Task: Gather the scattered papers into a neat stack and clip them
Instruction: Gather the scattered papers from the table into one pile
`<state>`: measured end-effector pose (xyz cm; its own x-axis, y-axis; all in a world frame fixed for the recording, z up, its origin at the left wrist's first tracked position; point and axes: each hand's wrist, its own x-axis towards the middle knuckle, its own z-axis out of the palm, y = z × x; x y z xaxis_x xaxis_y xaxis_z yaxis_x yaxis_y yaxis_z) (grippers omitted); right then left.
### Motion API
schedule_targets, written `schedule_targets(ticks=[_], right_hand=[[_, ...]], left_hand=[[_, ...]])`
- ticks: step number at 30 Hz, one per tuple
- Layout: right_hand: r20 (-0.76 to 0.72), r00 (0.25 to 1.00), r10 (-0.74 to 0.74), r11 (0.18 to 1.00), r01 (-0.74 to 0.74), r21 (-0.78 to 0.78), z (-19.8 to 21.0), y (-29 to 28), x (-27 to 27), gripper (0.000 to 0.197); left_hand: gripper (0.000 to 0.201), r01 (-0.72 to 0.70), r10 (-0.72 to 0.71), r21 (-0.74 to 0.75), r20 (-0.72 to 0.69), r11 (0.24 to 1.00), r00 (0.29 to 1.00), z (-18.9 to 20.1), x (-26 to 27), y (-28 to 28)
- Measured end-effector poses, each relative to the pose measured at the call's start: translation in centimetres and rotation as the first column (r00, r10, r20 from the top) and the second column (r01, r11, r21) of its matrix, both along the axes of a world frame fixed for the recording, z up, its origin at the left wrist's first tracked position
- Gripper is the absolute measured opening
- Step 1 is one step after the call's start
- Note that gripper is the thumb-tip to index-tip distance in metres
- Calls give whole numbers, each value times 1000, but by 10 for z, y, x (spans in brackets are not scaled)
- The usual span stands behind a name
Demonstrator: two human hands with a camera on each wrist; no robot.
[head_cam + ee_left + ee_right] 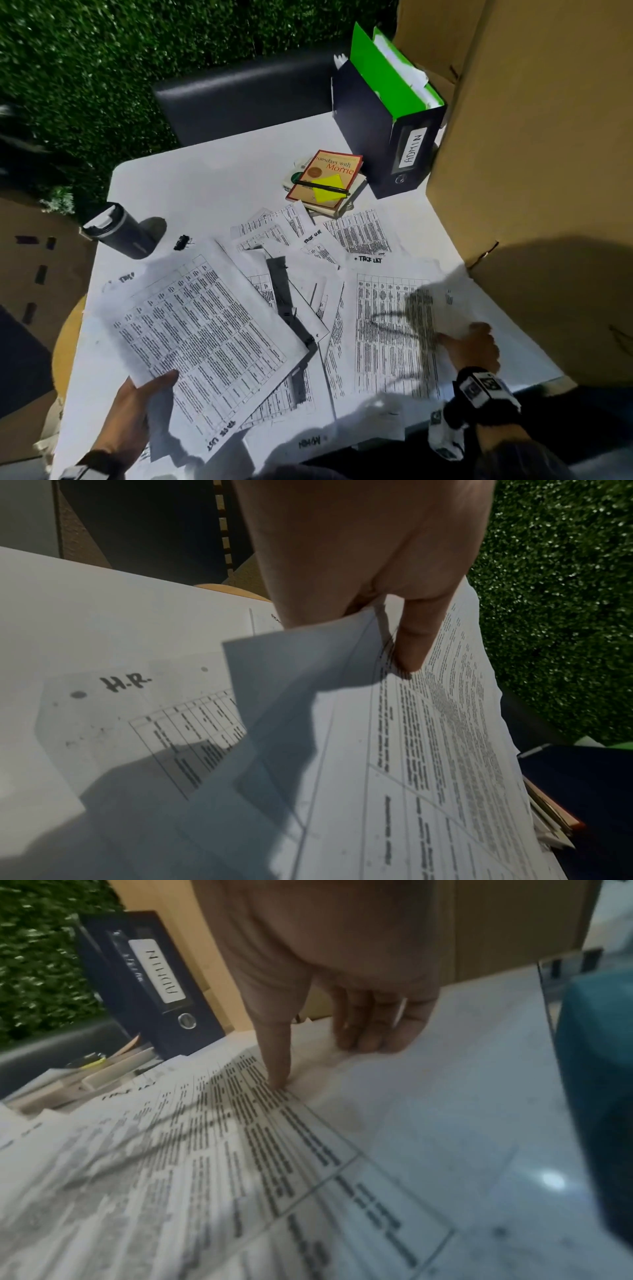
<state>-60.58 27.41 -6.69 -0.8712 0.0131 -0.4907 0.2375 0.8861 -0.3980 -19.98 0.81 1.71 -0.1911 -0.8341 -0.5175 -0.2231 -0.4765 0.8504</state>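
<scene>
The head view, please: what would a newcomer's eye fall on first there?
Printed papers lie scattered across the white table. The left hand grips a lifted sheaf at its near corner, while the right hand presses a sheet by the cardboard box. A small black binder clip lies beside the dark tumbler.

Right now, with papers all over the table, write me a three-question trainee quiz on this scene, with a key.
1. True or false: the left hand grips a printed sheet lifted off the table.
2. Multiple choice: where does the black binder clip lie? A) on the red book B) on the table beside the dark tumbler C) in the right hand
3. Fill in: the label on the dark binder reads ____.

Key
1. True; the thumb lies over the sheet's corner.
2. B; no hand holds it, and the right hand presses on a sheet by the cardboard box.
3. ADMIN
</scene>
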Motion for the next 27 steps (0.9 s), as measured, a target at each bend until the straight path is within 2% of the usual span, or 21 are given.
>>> schedule_targets(ticks=[2, 3, 4, 6, 8, 10, 14, 16, 19, 21, 24, 27], right_hand=[[6, 998, 57, 997, -57, -49, -3, -1, -2, 47], [3, 998, 67, 996, -67, -56, -2, -3, -3, 41], [-10, 998, 54, 997, -54, -62, -2, -4, -2, 45], [-41, 999, 14, 999, -15, -32, 2, -8, 1, 70], [-47, 998, 41, 999, -40, 13, 5, -16, 5, 88], [-28, 998, 51, 999, -51, 12, 4, -24, 4, 92], [45, 997, -59, 998, 58, 24, 8, -34, -7, 101], [95, 994, -56, 998, 53, 36, 11, -34, -12, 104], [156, 987, 32, 999, -35, 22, -4, -22, -22, 90], [114, 989, 93, 995, -88, -52, -9, -12, -26, 73], [-32, 993, 110, 941, -115, -318, 16, -3, -25, 39], [-44, 992, 118, 805, -122, -580, 45, -2, -31, 29]], left_hand=[[27, 5, -5, -8, 28, 1000, 1000, -1, -4, 2], [25, 7, -7, -9, 31, 1000, 999, -1, -6, 2], [25, 7, -7, -5, 30, 1000, 1000, -1, -8, 1], [26, -4, 4, -1, 17, 1000, 1000, 0, -11, 0], [23, -21, 21, 0, -1, 1000, 1000, 2, -15, 0], [22, -33, 33, 5, -13, 999, 999, 4, -18, 2], [18, -13, 13, 11, -9, 1000, 1000, 5, -20, 6], [16, -14, 14, 7, -4, 1000, 1000, 5, -22, 8], [18, -30, 30, 0, -6, 1000, 1000, 3, -23, 10], [20, -39, 39, 2, -6, 999, 999, 0, -20, 8], [14, -40, 40, 1, 1, 999, 999, 0, -16, 4], [6, -61, 61, -10, 9, 998, 998, 2, -15, -2]])
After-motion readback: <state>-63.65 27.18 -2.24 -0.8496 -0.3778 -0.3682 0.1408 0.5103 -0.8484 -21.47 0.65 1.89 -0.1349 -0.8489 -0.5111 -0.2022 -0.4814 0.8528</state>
